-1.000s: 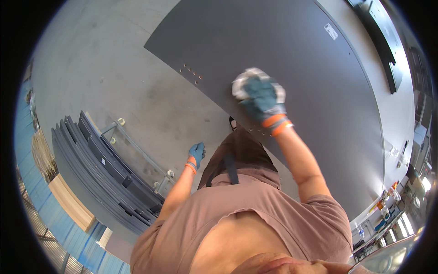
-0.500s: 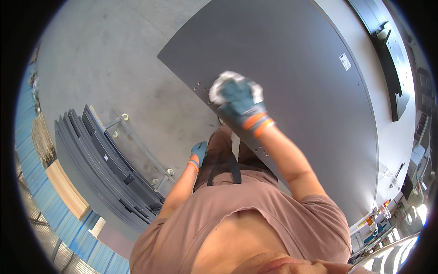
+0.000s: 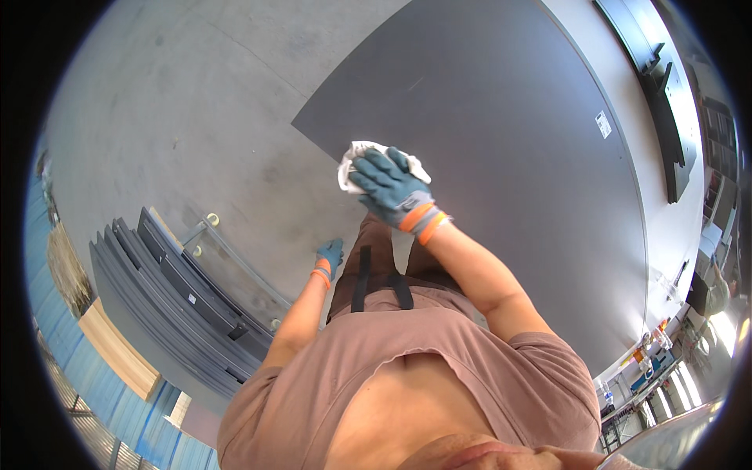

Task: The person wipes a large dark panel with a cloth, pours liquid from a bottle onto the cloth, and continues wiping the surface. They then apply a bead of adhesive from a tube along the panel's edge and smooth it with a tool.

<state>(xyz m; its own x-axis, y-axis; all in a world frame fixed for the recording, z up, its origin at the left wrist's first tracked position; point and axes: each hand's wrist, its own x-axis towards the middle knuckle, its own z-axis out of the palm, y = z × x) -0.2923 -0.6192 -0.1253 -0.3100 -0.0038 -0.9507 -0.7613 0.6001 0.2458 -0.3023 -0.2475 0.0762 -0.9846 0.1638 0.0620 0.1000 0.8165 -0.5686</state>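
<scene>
My right hand (image 3: 389, 184), in a teal work glove with a grey and orange cuff, lies over a white cloth (image 3: 345, 175) and holds it against a large dark grey panel (image 3: 509, 172). The cloth sticks out past the fingers, at the panel's left edge. My gloved left hand (image 3: 330, 255) hangs low beside my left thigh, away from the panel. Its fingers are loosely apart with nothing visible in them. A small white label (image 3: 602, 124) is stuck near the panel's far right edge.
Several dark grey panels (image 3: 180, 274) stand in a row at my left, next to a wheeled metal frame (image 3: 243, 262). Behind them lie wooden boards (image 3: 117, 348). Black profiles (image 3: 666, 102) rest on a light surface at the far right. A concrete floor (image 3: 196, 102) extends ahead on the left.
My right hand has slid the cloth leftward to the panel's edge, covering the small holes that showed there. My left hand stays low at my side. The whole view has shifted slightly.
</scene>
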